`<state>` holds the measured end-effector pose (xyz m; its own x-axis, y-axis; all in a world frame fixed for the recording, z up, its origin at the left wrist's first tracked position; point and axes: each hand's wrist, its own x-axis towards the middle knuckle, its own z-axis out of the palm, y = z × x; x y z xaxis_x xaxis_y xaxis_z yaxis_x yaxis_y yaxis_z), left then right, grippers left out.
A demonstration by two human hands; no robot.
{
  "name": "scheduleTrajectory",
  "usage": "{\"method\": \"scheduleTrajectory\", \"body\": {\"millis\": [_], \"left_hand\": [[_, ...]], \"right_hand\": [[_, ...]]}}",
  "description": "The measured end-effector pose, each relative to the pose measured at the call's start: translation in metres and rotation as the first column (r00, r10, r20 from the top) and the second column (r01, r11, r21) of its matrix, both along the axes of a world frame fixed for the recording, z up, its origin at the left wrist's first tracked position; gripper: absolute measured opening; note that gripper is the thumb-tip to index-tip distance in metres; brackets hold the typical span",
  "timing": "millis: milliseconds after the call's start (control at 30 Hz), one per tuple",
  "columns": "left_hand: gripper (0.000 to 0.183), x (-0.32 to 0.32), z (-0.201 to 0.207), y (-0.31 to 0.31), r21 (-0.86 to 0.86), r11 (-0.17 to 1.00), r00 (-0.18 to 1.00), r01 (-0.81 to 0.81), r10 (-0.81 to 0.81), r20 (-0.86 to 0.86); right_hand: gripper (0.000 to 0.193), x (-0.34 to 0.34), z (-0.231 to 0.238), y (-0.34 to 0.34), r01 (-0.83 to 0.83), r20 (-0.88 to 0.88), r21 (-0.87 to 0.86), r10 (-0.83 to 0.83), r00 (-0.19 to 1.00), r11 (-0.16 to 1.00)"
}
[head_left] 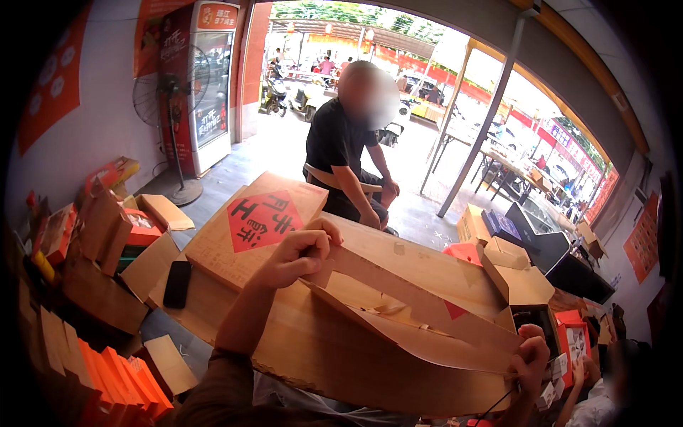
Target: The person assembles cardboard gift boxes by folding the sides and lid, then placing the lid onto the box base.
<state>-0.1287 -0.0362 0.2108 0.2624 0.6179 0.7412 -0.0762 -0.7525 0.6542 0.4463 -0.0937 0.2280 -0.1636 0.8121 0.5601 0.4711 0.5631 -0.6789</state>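
Observation:
Between my hands is a brown cardboard box (487, 333), squeezed narrow with its long top opening gaping. A small red patch shows on its far panel; torn-looking brown bits are visible within the gap. My left hand (304, 252) is closed on the left end, fingers bent over the edge. At the right end, my right hand (530, 359) grips the other corner with curled fingers. Just beyond my left hand, a brown carton (213, 238) with a red diamond label lies flat on the wooden table (284, 356). Near that carton rests a black phone (177, 285).
Across the table a person (341, 142) sits on a chair. Open cartons (153, 256) and orange-red boxes (121, 377) crowd the left. At right stand an open carton (516, 274) and a red box (573, 341), with another person's hand (587, 373) nearby. A fan (171, 85) stands behind.

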Motion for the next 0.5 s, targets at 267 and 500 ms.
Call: {"method": "scheduleTrajectory", "body": {"millis": [267, 500], "left_hand": [[0.015, 0.011, -0.009, 0.009, -0.129, 0.987, 0.987, -0.092, 0.108, 0.119], [0.013, 0.018, 0.01, -0.033, -0.188, 0.981, 0.943, -0.054, 0.112, 0.314]], "right_hand": [[0.029, 0.001, -0.002, 0.031, -0.045, -0.145, 0.094, 0.058, 0.988, 0.995], [0.024, 0.014, 0.018, -0.004, -0.138, -0.283, -0.038, 0.122, 0.951, 0.99]]}}
